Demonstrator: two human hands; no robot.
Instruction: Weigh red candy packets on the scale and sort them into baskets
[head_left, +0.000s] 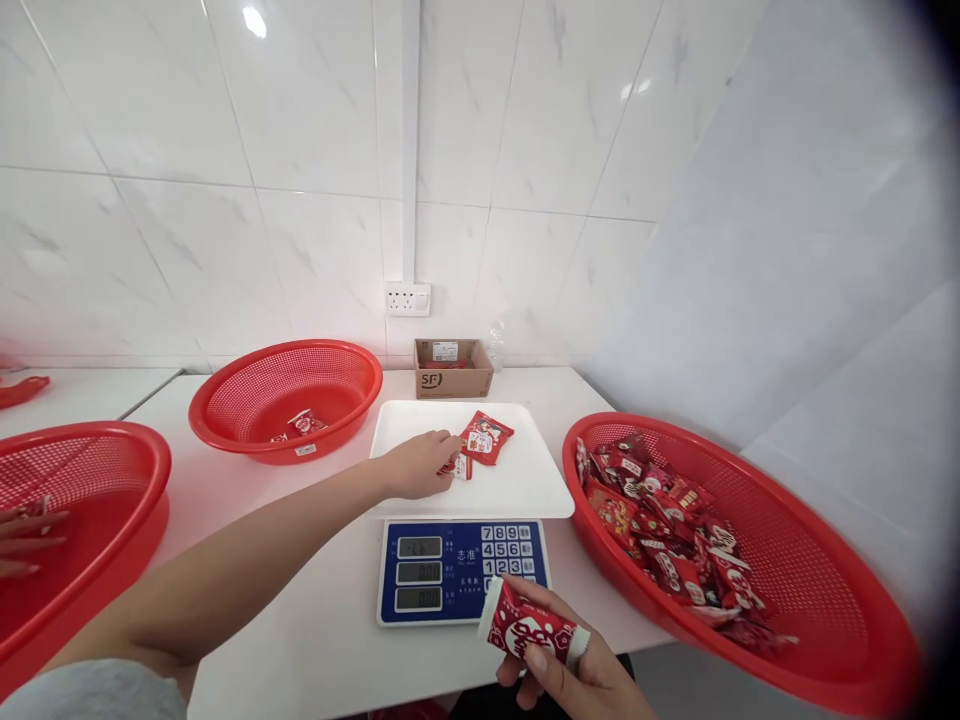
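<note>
My left hand (pixel 421 465) reaches over the white weighing tray (pixel 525 490), its curled fingers closed on a small red and white snack packet (pixel 463 467). Beside those fingertips a larger red snack packet (pixel 487 437) lies on the tray. In front of the scale's blue keypad panel (pixel 465 570), my right hand (pixel 570 665) grips a red snack packet with white ends (pixel 531 630) between thumb and fingers. Part of the keypad is hidden behind that packet.
On the right stands a red basket (pixel 840 610) heaped with red packets (pixel 667 530). Another red basket (pixel 285 350) at back left holds a few. At far left, a co-worker's hand (pixel 22 540) is in a third basket (pixel 142 450). A cardboard box (pixel 454 382) stands by the wall.
</note>
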